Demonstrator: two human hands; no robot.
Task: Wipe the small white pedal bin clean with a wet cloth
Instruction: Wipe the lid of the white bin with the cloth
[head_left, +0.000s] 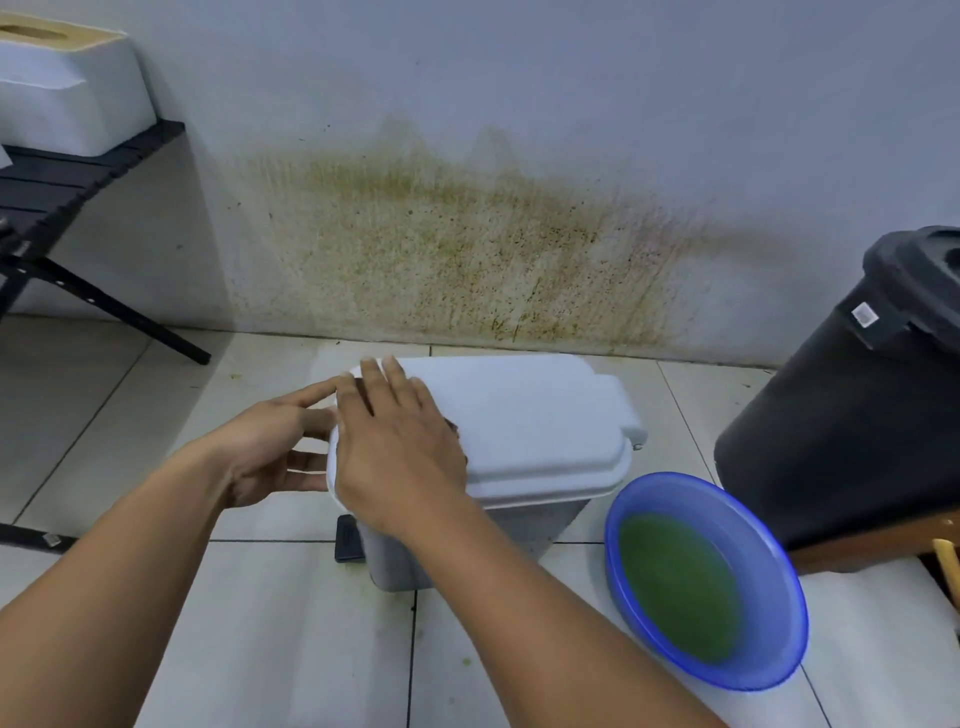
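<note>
The small white pedal bin (524, 415) stands on the tiled floor near the wall, its lid down and its black pedal (349, 538) pointing left. My right hand (400, 447) lies flat on the left part of the lid. It presses on a dark cloth (456, 429), of which only a sliver shows at the hand's right edge. My left hand (270, 452) is at the bin's left side with its fingers apart. The forefinger touches the lid's rim, and the hand holds nothing.
A blue basin (769, 582) of greenish water sits on the floor just right of the bin. A tall black bin (852, 395) stands at the right. At the left is a black folding rack (57, 192) with a white box on it. The wall behind is stained.
</note>
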